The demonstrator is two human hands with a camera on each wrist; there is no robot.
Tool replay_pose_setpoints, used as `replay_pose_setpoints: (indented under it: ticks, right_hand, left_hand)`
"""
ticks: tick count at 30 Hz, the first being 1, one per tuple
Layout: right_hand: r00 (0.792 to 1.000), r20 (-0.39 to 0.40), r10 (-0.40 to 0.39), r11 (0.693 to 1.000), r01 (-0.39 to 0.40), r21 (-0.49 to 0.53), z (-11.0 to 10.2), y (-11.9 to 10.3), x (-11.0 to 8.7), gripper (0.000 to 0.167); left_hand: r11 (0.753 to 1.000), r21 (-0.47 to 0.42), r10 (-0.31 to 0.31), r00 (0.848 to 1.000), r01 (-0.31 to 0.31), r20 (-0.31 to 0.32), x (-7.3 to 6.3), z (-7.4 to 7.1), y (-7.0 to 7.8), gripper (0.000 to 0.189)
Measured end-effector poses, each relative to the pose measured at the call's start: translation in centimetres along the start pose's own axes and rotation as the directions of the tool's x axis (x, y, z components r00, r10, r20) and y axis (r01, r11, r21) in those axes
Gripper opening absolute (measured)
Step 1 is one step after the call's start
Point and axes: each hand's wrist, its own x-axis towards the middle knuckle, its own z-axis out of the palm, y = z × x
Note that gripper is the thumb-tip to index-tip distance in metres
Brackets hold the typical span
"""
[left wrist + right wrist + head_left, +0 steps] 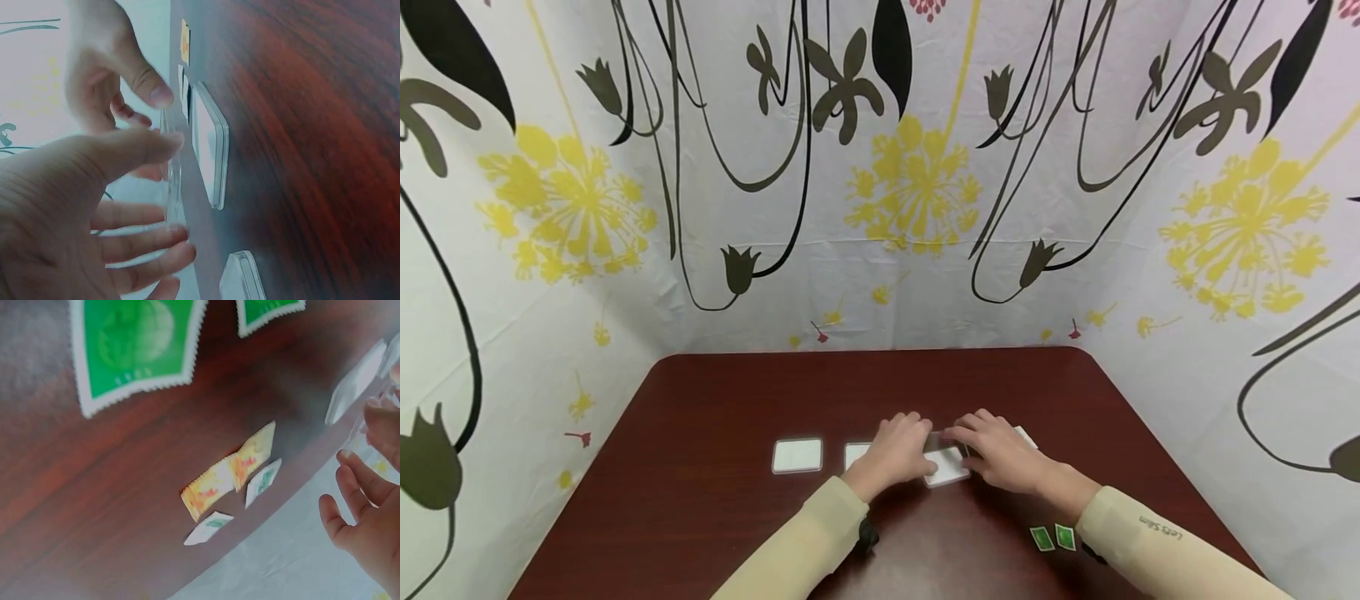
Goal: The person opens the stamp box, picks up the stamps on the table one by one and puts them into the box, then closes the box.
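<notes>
Both hands hold a thin clear plastic lid (174,187) at its edges, above the table. My left hand (895,446) has its thumb on one face and its fingers along the other. My right hand (1003,450) pinches the lid's opposite end, its thumb tip at the edge in the left wrist view. Just below the lid lies a flat white case (947,468) with clear edges. Beside it a second white case (855,454) is partly hidden by my left hand, and a third white case (797,456) lies farther left.
Two green stamps (134,347) lie near my right forearm on the dark red table (715,417). Beyond them are two orange stamps (209,487) and two white stamps with green prints (209,529). A patterned white cloth (887,192) hangs behind the table and along both sides.
</notes>
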Motion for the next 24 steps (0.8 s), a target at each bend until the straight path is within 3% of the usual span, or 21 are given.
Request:
replay_pose_setpoints:
  ticks: [5,12,19,24]
  right_hand:
    - [1.000,0.002,0.018,1.000,-0.018,-0.012,-0.7,0.6,0.4,0.052]
    - [0.999,0.006,0.054,0.998,-0.054,-0.018,-1.0,2.5,0.7,0.052]
    - [0.995,-0.011,0.099,0.995,-0.099,-0.023,-1.0,3.8,2.0,0.049]
    - [0.993,0.011,0.120,0.992,-0.120,-0.029,-1.1,4.0,3.5,0.048]
  left_hand:
    - [0.998,0.007,-0.058,0.996,0.058,-0.061,-0.8,-0.4,0.2,0.070]
    - [0.993,0.089,-0.066,0.991,0.076,-0.115,-1.7,-0.9,0.9,0.062]
    - [0.990,0.135,-0.028,0.999,0.033,-0.038,-2.4,-0.2,2.2,0.054]
    - [0.988,0.155,-0.027,1.000,0.028,-0.007,-2.2,0.5,2.3,0.048]
